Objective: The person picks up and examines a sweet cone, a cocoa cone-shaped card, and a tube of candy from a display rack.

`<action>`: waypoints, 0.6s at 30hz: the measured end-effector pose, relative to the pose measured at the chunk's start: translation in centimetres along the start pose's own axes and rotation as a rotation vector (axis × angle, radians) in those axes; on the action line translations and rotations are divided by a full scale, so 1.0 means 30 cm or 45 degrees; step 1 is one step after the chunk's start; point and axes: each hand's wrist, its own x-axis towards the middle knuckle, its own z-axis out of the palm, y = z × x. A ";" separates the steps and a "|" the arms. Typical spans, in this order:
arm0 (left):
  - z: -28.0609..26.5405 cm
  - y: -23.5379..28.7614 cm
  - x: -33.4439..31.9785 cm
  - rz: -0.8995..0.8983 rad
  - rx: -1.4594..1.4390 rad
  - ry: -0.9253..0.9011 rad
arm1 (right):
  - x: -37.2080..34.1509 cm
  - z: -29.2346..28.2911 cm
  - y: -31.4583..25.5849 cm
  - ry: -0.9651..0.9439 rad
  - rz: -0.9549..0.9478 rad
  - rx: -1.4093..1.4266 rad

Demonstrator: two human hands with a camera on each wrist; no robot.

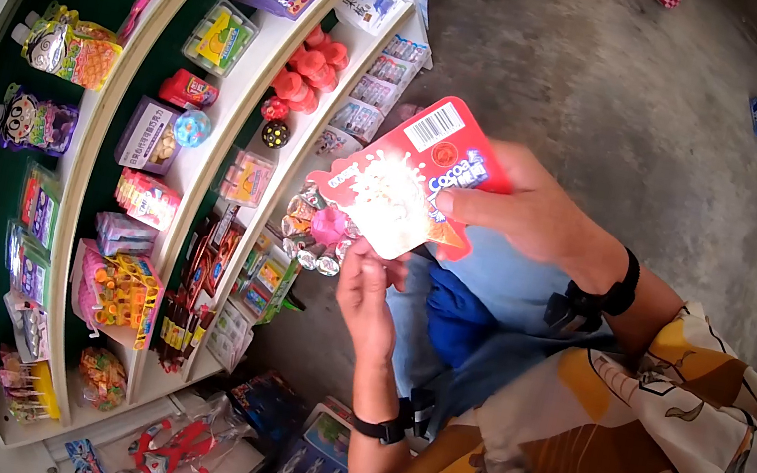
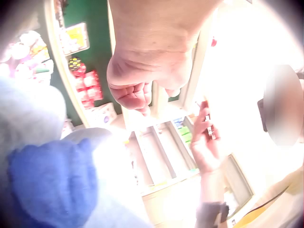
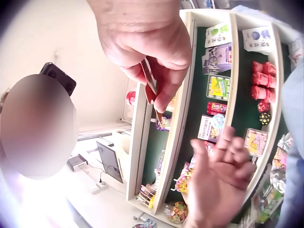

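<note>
My right hand [image 1: 516, 205] grips a red flat snack pack [image 1: 460, 150] with a barcode, "Cocoa" lettering and a glare-washed white middle. The thumb lies across its face. In the right wrist view the pack [image 3: 151, 85] appears edge-on between the thumb and fingers of the right hand [image 3: 147, 52]. Just below the pack's lower corner in the head view is my left hand [image 1: 369, 301], its fingers loosely bent. The right wrist view shows this left hand [image 3: 221, 178] with its palm turned up and nothing in it.
A curved white shelf [image 1: 221, 97] of sweets and snacks stands at the left, holding pouches [image 1: 68, 45], red-capped containers [image 1: 311, 73] and a bag of orange sweets [image 1: 125, 293]. Toy packs [image 1: 168, 453] lie low at the front. A blue cloth [image 1: 456, 316] rests on the lap.
</note>
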 end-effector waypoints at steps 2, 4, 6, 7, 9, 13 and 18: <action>0.049 0.134 0.000 0.064 -0.131 -0.022 | 0.000 -0.001 0.028 -0.019 -0.048 0.006; 0.065 0.200 -0.005 0.082 -0.078 -0.012 | -0.013 0.018 0.037 -0.016 -0.026 -0.028; 0.093 0.253 -0.013 0.060 0.003 0.040 | -0.030 0.038 0.044 -0.033 -0.009 -0.021; 0.096 0.264 -0.021 0.057 -0.004 0.068 | -0.035 0.047 0.045 -0.052 -0.005 0.002; 0.101 0.276 -0.037 0.048 -0.020 0.123 | -0.046 0.055 0.039 -0.050 0.025 0.046; 0.125 0.295 -0.064 0.133 0.041 0.222 | -0.054 0.071 0.010 0.005 0.059 0.105; 0.131 0.300 -0.094 0.221 0.074 0.226 | -0.051 0.121 -0.023 0.070 0.038 0.039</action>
